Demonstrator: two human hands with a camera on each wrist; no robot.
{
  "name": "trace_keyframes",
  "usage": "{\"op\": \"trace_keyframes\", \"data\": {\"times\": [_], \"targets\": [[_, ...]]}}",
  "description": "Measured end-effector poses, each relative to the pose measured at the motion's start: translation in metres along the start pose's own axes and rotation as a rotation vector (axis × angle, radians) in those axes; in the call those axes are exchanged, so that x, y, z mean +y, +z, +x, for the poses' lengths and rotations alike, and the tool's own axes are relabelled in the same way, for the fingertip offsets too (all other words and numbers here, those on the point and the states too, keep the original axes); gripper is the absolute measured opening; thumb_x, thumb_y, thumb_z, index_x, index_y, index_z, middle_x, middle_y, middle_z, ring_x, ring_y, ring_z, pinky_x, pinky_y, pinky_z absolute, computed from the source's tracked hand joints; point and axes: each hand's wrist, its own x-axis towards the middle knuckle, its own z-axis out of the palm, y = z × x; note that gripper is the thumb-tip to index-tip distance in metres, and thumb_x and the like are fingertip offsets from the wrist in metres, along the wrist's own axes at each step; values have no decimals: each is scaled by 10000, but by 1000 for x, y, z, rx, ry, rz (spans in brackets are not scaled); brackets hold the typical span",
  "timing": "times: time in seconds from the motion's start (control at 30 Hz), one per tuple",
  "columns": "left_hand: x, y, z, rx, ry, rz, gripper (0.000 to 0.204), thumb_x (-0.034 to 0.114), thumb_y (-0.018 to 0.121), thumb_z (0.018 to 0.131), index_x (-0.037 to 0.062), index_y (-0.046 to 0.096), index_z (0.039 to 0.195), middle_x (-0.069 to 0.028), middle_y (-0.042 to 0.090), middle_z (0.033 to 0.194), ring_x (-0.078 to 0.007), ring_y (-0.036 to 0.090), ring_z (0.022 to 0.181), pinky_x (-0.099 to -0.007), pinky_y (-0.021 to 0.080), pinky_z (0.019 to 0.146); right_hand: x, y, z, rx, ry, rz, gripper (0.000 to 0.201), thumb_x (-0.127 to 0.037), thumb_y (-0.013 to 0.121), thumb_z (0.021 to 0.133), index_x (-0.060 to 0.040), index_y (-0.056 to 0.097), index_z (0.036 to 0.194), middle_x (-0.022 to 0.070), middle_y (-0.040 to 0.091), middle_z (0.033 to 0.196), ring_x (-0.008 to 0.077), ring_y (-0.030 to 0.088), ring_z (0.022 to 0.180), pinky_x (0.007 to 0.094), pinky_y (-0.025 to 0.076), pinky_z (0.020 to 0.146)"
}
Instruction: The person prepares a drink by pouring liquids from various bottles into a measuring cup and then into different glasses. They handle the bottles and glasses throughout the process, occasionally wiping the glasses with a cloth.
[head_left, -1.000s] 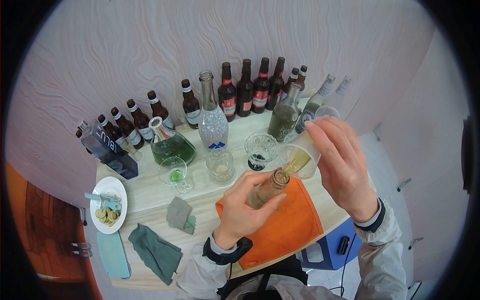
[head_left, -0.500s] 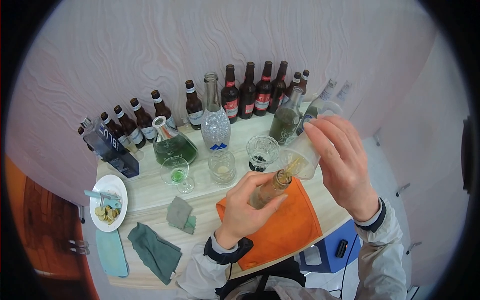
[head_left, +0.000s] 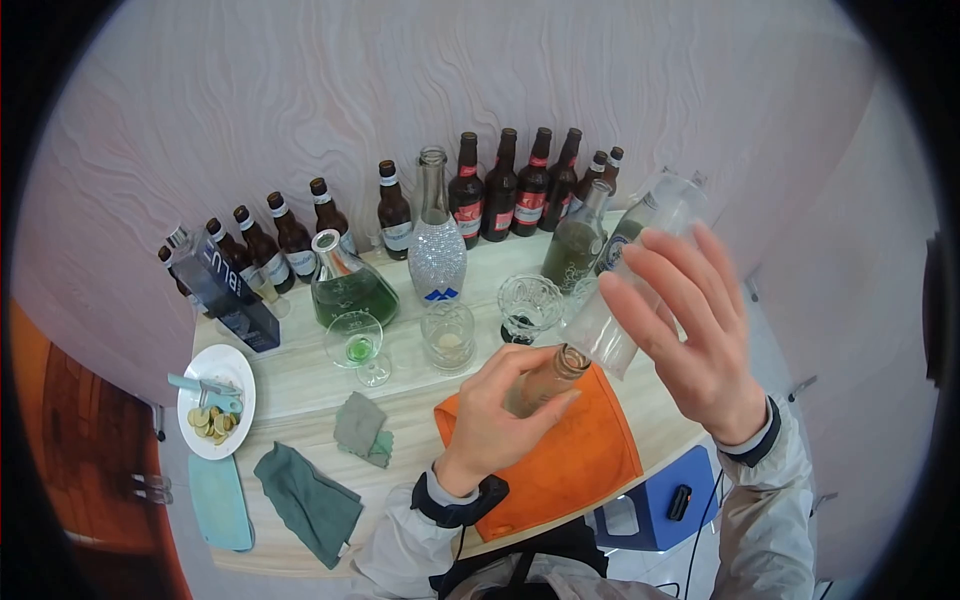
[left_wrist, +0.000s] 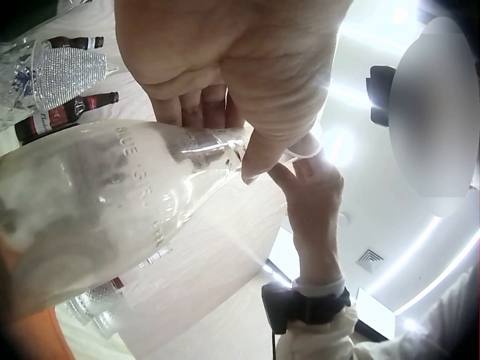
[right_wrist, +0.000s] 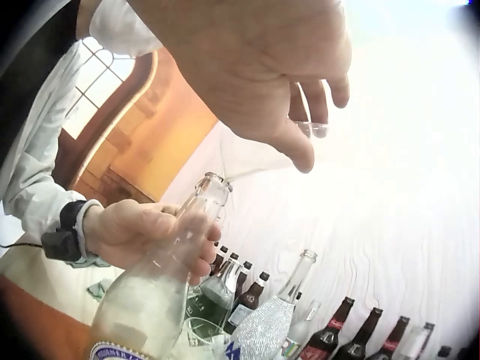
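Observation:
My left hand (head_left: 492, 425) grips the neck of a clear glass bottle (right_wrist: 142, 307), which leans with its mouth up over an orange cloth (head_left: 580, 450). Raised letters show on the bottle's side in the left wrist view, and cloudy pale liquid shows inside. My right hand (head_left: 695, 340) holds a clear tapered cup (head_left: 605, 335) between thumb and fingers, tipped so that its lip is right at the bottle's mouth (right_wrist: 214, 180). Little or no liquid shows in the cup now. The right hand's fingers hide the cup's middle.
Behind the hands stand a cut-glass goblet (head_left: 530, 305), a tumbler (head_left: 448, 335), a stemmed glass (head_left: 355, 340), a green-filled flask (head_left: 352, 285) and a glittery bottle (head_left: 437, 255). Brown bottles (head_left: 467, 190) line the wall. Leftward are a plate (head_left: 240, 375) and cloths (head_left: 308, 500).
Yellowish liquid ran from the cup into the bottle; now the cup looks nearly drained. The right hand has tipped the cup steeper and its fingers are spread more. The left hand keeps its grip.

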Motion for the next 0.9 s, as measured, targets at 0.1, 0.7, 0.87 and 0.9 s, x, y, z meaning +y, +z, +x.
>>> {"op": "trace_keyframes", "data": {"times": [0.1,0.7,0.87,0.9], "targets": [[-4,2,-2,16,-7,-24,426,36,865,777,4,669,1154,-117,704,1085,-215,693,978,-322,535,860,-5,-3,1,37,-64,-73,452,-96,739,763,-124,743,1215,101,692,1200,297,673,1173,526,479,1114],[-3,2,-3,19,-18,-37,413,29,852,793,-12,669,1161,-112,702,1070,-204,690,969,-312,534,853,1,-8,5,-4,-171,-50,441,-60,716,742,-58,740,1183,129,668,1200,339,662,1141,477,583,986],[-6,1,-4,-36,-61,-75,429,-5,844,814,-22,655,1198,-99,693,1125,-177,674,1025,-307,526,920,11,0,-24,-14,95,172,489,42,716,722,-26,720,1206,171,655,1190,380,650,1105,460,571,917],[-6,0,-4,-48,-79,-78,437,-13,841,820,-21,650,1213,-94,689,1139,-169,669,1036,-306,523,937,7,0,-37,-27,265,245,519,63,734,713,-25,713,1224,179,655,1180,385,649,1088,454,563,901]]}}
